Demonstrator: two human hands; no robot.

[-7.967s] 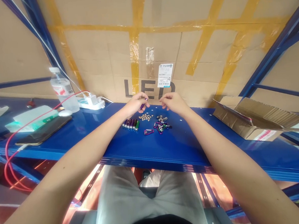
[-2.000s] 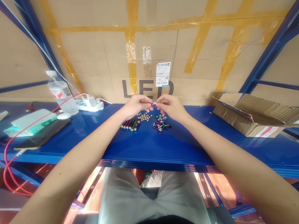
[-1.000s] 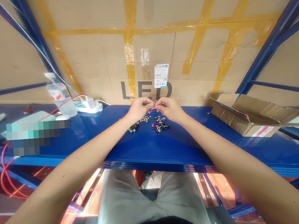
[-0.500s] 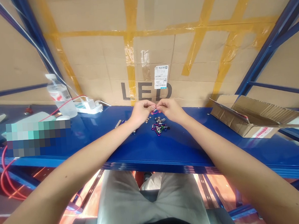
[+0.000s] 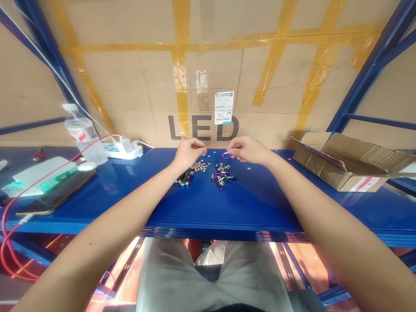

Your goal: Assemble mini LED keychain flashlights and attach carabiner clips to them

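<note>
My right hand (image 5: pixel 246 149) pinches a pink-purple carabiner (image 5: pixel 226 155) just above the blue table. To its left, my left hand (image 5: pixel 189 154) is apart from it, thumb and fingers pressed together; what they hold, if anything, is too small to make out. Below my left hand lie a scatter of small brownish-gold pieces (image 5: pixel 200 166) and a row of slim coloured metallic tubes (image 5: pixel 185 178), partly covered by the wrist. Between the hands, nearer me, sit a little heap of small silvery metal parts (image 5: pixel 223 167) and a pile of coloured carabiners (image 5: pixel 224 177).
An opened cardboard box (image 5: pixel 340 165) stands at the right. On the left are a plastic bottle (image 5: pixel 85 136), a white power strip (image 5: pixel 122 151), a phone (image 5: pixel 59 195) with a red cable, and a pale green-white packet (image 5: pixel 45 174). A large carton (image 5: pixel 146 93) stands behind the table (image 5: pixel 215 208).
My hands have parted: the right moved rightward with the carabiner, the left slightly left. More of the brownish-gold pieces and the tubes now show.
</note>
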